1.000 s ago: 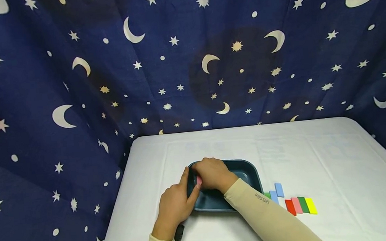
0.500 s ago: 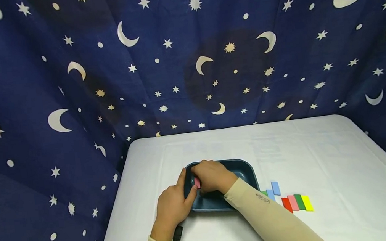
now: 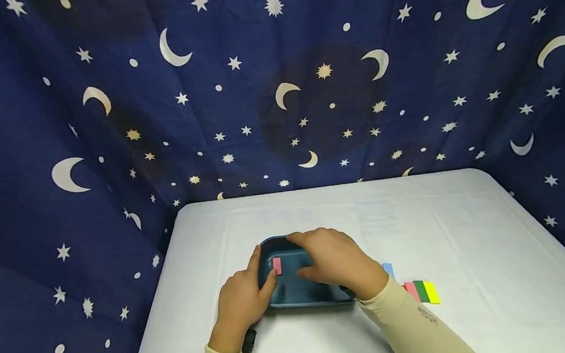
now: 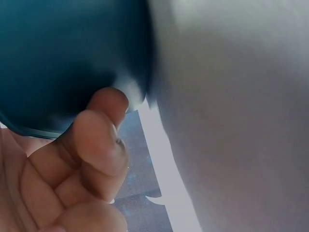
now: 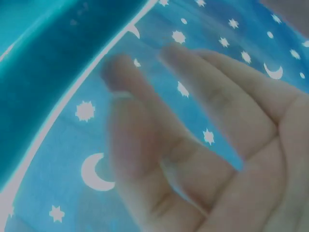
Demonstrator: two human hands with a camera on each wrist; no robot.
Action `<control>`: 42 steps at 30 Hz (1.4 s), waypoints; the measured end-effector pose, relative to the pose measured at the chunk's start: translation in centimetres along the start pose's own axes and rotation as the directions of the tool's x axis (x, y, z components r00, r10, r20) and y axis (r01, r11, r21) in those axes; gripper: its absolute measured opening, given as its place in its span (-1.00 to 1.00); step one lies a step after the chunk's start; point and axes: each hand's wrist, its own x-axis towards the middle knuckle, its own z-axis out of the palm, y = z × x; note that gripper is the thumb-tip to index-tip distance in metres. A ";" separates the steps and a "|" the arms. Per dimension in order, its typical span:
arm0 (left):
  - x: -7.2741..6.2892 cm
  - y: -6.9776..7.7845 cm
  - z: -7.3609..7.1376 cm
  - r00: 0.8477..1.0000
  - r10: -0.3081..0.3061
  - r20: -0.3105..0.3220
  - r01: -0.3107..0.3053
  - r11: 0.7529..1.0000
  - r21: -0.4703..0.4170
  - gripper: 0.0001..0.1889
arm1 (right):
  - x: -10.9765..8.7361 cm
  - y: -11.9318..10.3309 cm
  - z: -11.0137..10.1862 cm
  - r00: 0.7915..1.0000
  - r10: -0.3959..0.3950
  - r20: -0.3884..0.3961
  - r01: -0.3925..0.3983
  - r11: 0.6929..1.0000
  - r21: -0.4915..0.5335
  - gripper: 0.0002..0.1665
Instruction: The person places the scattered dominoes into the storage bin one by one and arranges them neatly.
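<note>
A dark teal rectangular tray (image 3: 303,297) sits on the white table. Inside it, near the left wall, stands or lies a small pink block (image 3: 277,266); which of the two I cannot tell. My left hand (image 3: 243,300) grips the tray's left side, thumb over the rim and fingers against the outer wall. Those curled fingers (image 4: 101,145) show below the tray in the left wrist view. My right hand (image 3: 337,261) hovers over the tray's right half, thumb and fingers apart, holding nothing. The right wrist view has its fingers (image 5: 207,92) loosely bent beside the tray's rim.
Right of the tray lie a blue block (image 3: 388,269) and a row with a pink block (image 3: 412,290), a green block (image 3: 421,291) and a yellow block (image 3: 431,292). My right forearm hides part of them. A star-patterned curtain (image 3: 236,113) hangs behind the table (image 3: 316,213).
My right hand has let go of the pink block and drawn back to the right, leaving the block in the tray. My left hand keeps its place on the tray. The head view has shifted slightly.
</note>
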 end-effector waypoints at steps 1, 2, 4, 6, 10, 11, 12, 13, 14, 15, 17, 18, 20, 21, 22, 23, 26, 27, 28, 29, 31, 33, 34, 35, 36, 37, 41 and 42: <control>0.0 -0.1 0.0 1.000 -0.001 -0.002 0.001 1.000 0.002 -0.21 | -0.6 0.2 -0.3 0.999 -0.005 -0.032 0.005 1.000 0.013 -0.07; 0.0 -0.1 0.0 1.000 -0.001 -0.005 0.001 1.000 0.002 -0.21 | -1.1 0.4 -0.6 0.998 -0.011 -0.060 0.012 1.000 0.020 -0.06; 0.1 -0.2 0.0 1.000 0.002 -0.010 -0.002 1.000 0.003 -0.22 | -2.4 1.0 -1.2 0.993 -0.021 -0.112 0.026 0.999 0.043 -0.04; 0.1 -0.2 -0.1 1.000 0.005 -0.011 -0.005 1.000 0.005 -0.22 | -3.6 1.8 -1.6 0.986 -0.031 -0.161 0.041 0.997 0.058 -0.02; 0.1 -0.2 -0.1 1.000 0.006 -0.009 -0.006 1.000 0.000 -0.22 | -6.3 3.7 -1.9 0.970 -0.033 -0.241 0.051 0.996 0.071 0.01; 0.1 -0.2 -0.1 1.000 0.006 -0.010 -0.006 1.000 -0.003 -0.23 | -6.9 4.3 -1.9 0.965 -0.032 -0.260 0.052 0.996 0.072 0.02; 0.2 -0.2 -0.1 1.000 0.007 -0.014 -0.007 1.000 -0.007 -0.23 | -7.6 4.9 -1.9 0.959 -0.030 -0.280 0.053 0.996 0.073 0.02; 0.2 -0.1 0.0 1.000 0.009 -0.016 -0.009 1.000 -0.008 -0.23 | -8.2 5.5 -1.9 0.954 -0.028 -0.298 0.052 0.996 0.072 0.03; 0.2 -0.1 0.0 1.000 0.012 -0.021 -0.012 1.000 -0.009 -0.23 | -8.8 6.1 -1.8 0.949 -0.025 -0.313 0.049 0.997 0.067 0.04; 0.3 0.0 0.0 1.000 0.013 -0.024 -0.013 1.000 -0.011 -0.23 | -9.3 6.7 -1.8 0.946 -0.020 -0.324 0.042 0.997 0.064 0.04; 0.3 0.0 0.1 0.999 0.015 -0.033 -0.015 1.000 -0.011 -0.23 | -10.2 7.8 -1.4 0.942 0.002 -0.337 0.018 0.998 0.056 0.05; 0.4 0.0 0.0 0.999 0.014 -0.035 -0.015 1.000 -0.009 -0.23 | -10.6 8.3 -1.2 0.942 0.018 -0.335 0.000 0.998 0.055 0.06; 0.3 0.1 0.0 0.999 0.010 -0.034 -0.011 1.000 -0.011 -0.23 | -11.3 9.2 -0.7 0.946 0.057 -0.318 -0.039 0.997 0.065 0.06; 0.3 0.1 0.0 1.000 0.007 -0.029 -0.007 1.000 -0.013 -0.23 | -11.6 9.5 -0.3 0.950 0.081 -0.303 -0.061 0.995 0.077 0.07; 0.2 0.1 -0.1 1.000 0.002 -0.023 -0.003 1.000 -0.014 -0.23 | -11.8 9.8 0.1 0.953 0.107 -0.284 -0.084 0.992 0.089 0.08; 0.0 0.1 -0.2 1.000 -0.006 -0.017 0.006 1.000 -0.011 -0.22 | -12.0 10.0 0.4 0.956 0.129 -0.263 -0.106 0.989 0.101 0.09; -0.5 0.0 -0.3 0.999 -0.032 -0.004 0.032 0.999 -0.006 -0.22 | -12.3 10.6 1.6 0.963 0.176 -0.206 -0.152 0.981 0.123 0.13; -0.6 -0.1 -0.2 0.999 -0.036 -0.001 0.036 0.999 -0.004 -0.22 | -12.3 10.7 1.9 0.962 0.189 -0.195 -0.167 0.978 0.126 0.14; -0.7 -0.1 -0.2 0.999 -0.038 -0.002 0.038 0.999 -0.003 -0.22 | -12.3 10.9 2.1 0.962 0.195 -0.189 -0.174 0.977 0.123 0.15; -0.7 -0.2 -0.1 0.999 -0.037 -0.003 0.037 0.999 -0.004 -0.22 | -12.3 11.1 2.3 0.962 0.199 -0.186 -0.178 0.976 0.124 0.15; -0.6 -0.2 0.0 1.000 -0.027 -0.008 0.027 1.000 -0.016 -0.23 | -12.3 11.4 2.5 0.962 0.204 -0.183 -0.183 0.975 0.129 0.15; -0.6 -0.1 0.1 1.000 -0.018 -0.012 0.018 1.000 -0.018 -0.23 | -12.4 11.6 2.6 0.963 0.206 -0.175 -0.185 0.974 0.128 0.13; -0.6 -0.1 0.1 1.000 -0.017 -0.014 0.016 1.000 -0.018 -0.24 | -12.4 11.6 2.7 0.965 0.203 -0.168 -0.184 0.975 0.122 0.12; -0.5 0.0 0.2 1.000 -0.016 -0.016 0.015 1.000 -0.020 -0.23 | -12.5 11.7 2.7 0.966 0.202 -0.159 -0.184 0.976 0.117 0.11; -0.5 0.1 0.2 1.000 -0.015 -0.015 0.015 1.000 -0.023 -0.23 | -12.6 11.8 2.8 0.968 0.203 -0.150 -0.188 0.976 0.109 0.11; -0.5 0.2 0.3 1.000 -0.016 -0.016 0.016 1.000 -0.023 -0.23 | -12.7 11.8 2.8 0.968 0.207 -0.142 -0.194 0.976 0.101 0.10; -0.5 0.5 0.3 1.000 -0.024 -0.008 0.023 0.999 -0.028 -0.23 | -13.0 12.0 3.0 0.966 0.234 -0.109 -0.226 0.971 0.077 0.08; -0.5 0.5 0.2 1.000 -0.025 -0.007 0.025 0.999 -0.028 -0.23 | -13.1 12.0 3.0 0.966 0.237 -0.105 -0.230 0.970 0.075 0.08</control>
